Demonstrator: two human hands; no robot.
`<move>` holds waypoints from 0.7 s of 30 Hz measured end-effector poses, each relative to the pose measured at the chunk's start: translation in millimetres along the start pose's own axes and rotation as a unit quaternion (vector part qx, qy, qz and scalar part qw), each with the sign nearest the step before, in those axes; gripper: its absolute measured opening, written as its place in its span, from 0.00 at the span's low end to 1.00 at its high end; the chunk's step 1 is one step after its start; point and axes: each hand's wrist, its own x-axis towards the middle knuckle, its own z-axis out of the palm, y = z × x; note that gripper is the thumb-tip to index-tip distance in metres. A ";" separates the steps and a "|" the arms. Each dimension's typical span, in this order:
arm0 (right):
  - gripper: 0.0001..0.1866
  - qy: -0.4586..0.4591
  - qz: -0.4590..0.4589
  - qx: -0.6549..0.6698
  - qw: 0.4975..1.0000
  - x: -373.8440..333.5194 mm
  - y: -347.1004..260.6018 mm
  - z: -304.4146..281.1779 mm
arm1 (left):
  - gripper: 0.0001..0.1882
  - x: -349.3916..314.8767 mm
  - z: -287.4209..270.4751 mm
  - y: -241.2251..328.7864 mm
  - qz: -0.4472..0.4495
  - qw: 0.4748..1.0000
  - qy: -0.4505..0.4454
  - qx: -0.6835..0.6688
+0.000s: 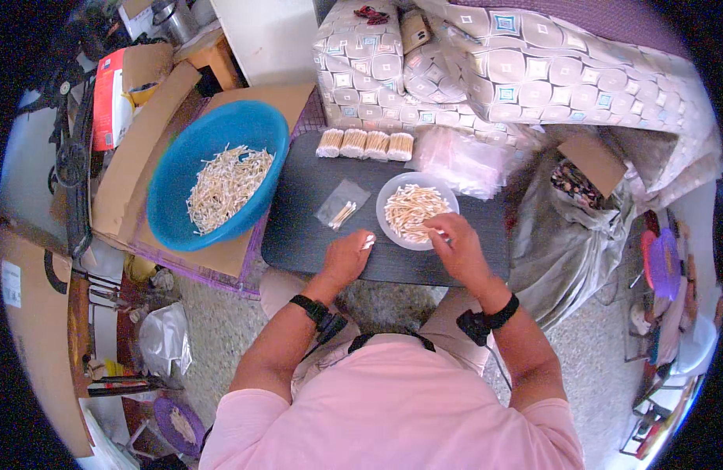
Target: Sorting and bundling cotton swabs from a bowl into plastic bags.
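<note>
My left hand [346, 257] is closed over the front of the dark table [298, 235], with white tips of cotton swabs [368, 241] showing at its fingers. My right hand [460, 244] reaches over the near right rim of a white plastic bowl [386, 205]. Its fingers are pinched on a swab among the loose cotton swabs [412, 210] in the bowl. Left of the bowl lies a small clear plastic bag [353, 192], with a few swabs [343, 215] at its lower edge; whether they are inside or on top I cannot tell.
A blue tub [164, 200] of loose swabs stands left, on cardboard [232, 254]. Several packed swab bundles [365, 146] line the table's far edge, beside clear bags [463, 160]. Beyond is a patterned sofa [534, 70]; a grey sack [565, 235] stands right.
</note>
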 end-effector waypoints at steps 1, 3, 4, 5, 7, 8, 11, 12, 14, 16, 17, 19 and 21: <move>0.10 -0.009 -0.022 -0.025 0.999 5.0 1.6 0.4 | 0.09 -0.9 -1.6 0.5 -0.007 1.000 0.003 -0.001; 0.11 -0.021 -0.047 -0.048 0.998 13.8 6.5 3.2 | 0.09 -1.2 -2.2 -0.6 -0.020 1.000 -0.004 0.014; 0.12 -0.033 -0.046 -0.069 0.996 17.7 11.8 5.9 | 0.09 -0.1 -2.2 -0.2 -0.026 0.999 -0.013 0.027; 0.13 -0.043 -0.046 -0.090 0.994 21.4 16.3 8.5 | 0.09 0.1 -2.7 0.2 -0.027 0.999 -0.011 0.026; 0.13 -0.059 -0.056 -0.115 0.990 27.7 23.2 12.5 | 0.09 -0.5 -3.6 0.7 -0.023 0.999 -0.017 0.019; 0.13 -0.073 -0.064 -0.140 0.985 30.6 25.7 14.4 | 0.09 -1.0 -3.3 0.8 -0.024 0.999 -0.015 0.019; 0.13 -0.100 -0.037 -0.179 0.978 36.6 31.4 20.9 | 0.09 -3.6 -2.0 0.1 -0.014 1.000 0.006 -0.001; 0.13 -0.101 -0.038 -0.179 0.978 38.6 33.4 22.7 | 0.08 -4.1 -1.5 -0.6 -0.008 1.000 0.013 -0.007; 0.09 -0.120 -0.051 -0.220 0.967 43.0 36.4 24.1 | 0.08 -3.6 -0.4 -0.4 -0.003 1.000 0.020 -0.014; 0.09 -0.125 -0.046 -0.236 0.963 46.4 38.3 25.4 | 0.08 -3.2 0.8 -0.2 0.000 1.000 0.026 -0.014; 0.08 -0.129 -0.041 -0.250 0.959 47.5 38.5 26.1 | 0.08 -3.0 1.3 -0.2 0.000 1.000 0.027 -0.014; 0.08 -0.124 -0.036 -0.246 0.961 48.1 39.2 26.5 | 0.08 -2.2 2.9 -1.2 0.007 0.999 0.036 -0.018; 0.08 -0.118 -0.032 -0.243 0.962 48.6 40.0 29.0 | 0.08 -0.2 5.2 -4.3 0.012 0.999 0.042 -0.010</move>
